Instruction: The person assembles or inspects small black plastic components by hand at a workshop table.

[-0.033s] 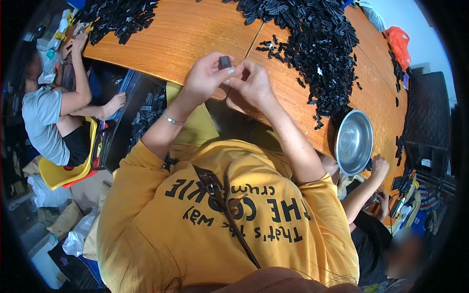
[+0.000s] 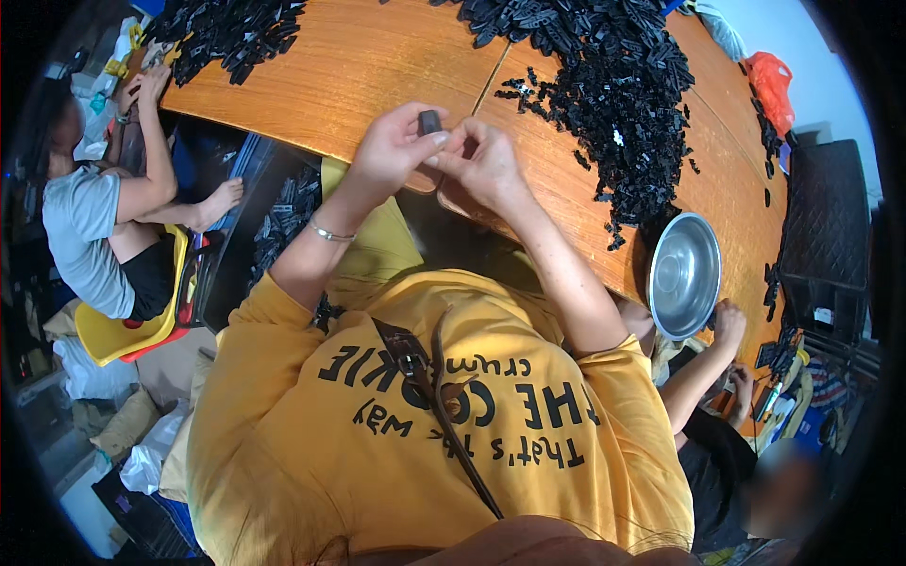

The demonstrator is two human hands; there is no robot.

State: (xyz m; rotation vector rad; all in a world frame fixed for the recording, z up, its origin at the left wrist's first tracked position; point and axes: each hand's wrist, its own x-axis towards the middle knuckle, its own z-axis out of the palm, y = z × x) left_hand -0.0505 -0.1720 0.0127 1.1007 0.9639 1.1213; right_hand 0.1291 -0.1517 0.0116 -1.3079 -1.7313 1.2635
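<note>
Over the front edge of the wooden table, my left hand (image 2: 389,151) pinches a small black plastic piece (image 2: 429,122) with a rounded end, its tip standing up above my thumb. My right hand (image 2: 489,168) is close beside it on the right, thumb and fingers pressed together. Whatever lies between those fingertips is hidden or too small to make out. Beyond my hands and to the right spreads a heap of small black parts (image 2: 623,132), running into larger long black pieces (image 2: 566,24) at the back.
A metal bowl (image 2: 685,274) stands at the table's right front edge. More black pieces (image 2: 236,38) lie at the far left, others in a dark bin (image 2: 283,222) by my left arm. One person (image 2: 94,226) sits at left; another person's hand (image 2: 728,327) is near the bowl.
My left hand has shifted slightly left with the black piece, and my fingertips are a little farther apart. The hand of the person at right has moved slightly left.
</note>
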